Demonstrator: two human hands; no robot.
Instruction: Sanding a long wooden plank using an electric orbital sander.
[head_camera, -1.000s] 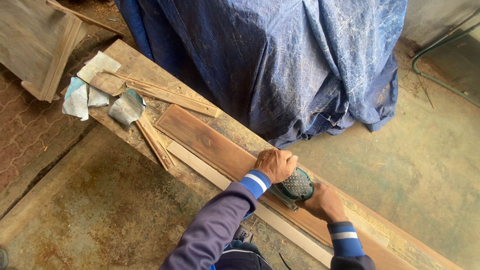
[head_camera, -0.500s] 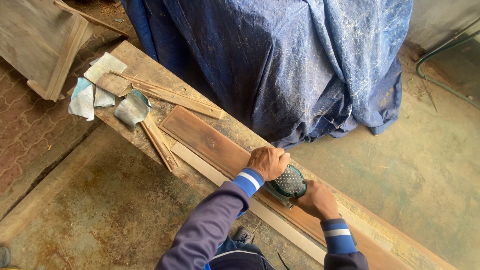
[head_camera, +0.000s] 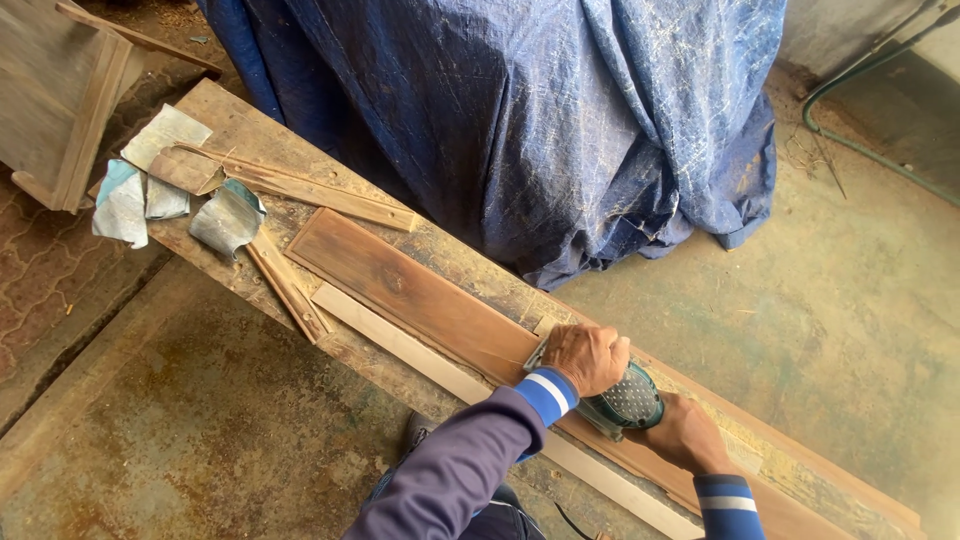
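Head view: the left hand (head_camera: 588, 357) is clenched over the front of a teal electric sander (head_camera: 622, 402), and the right hand (head_camera: 686, 434) grasps its rear. The sander rests flat on a long brown board (head_camera: 400, 285), toward that board's near end. The board lies lengthwise on a worn wooden workbench (head_camera: 250, 125), with a pale wood strip (head_camera: 400, 343) just beside it. Curled sandpaper sheets (head_camera: 150, 185) lie at the bench's far end. A blue tarpaulin (head_camera: 520, 120) hangs behind.
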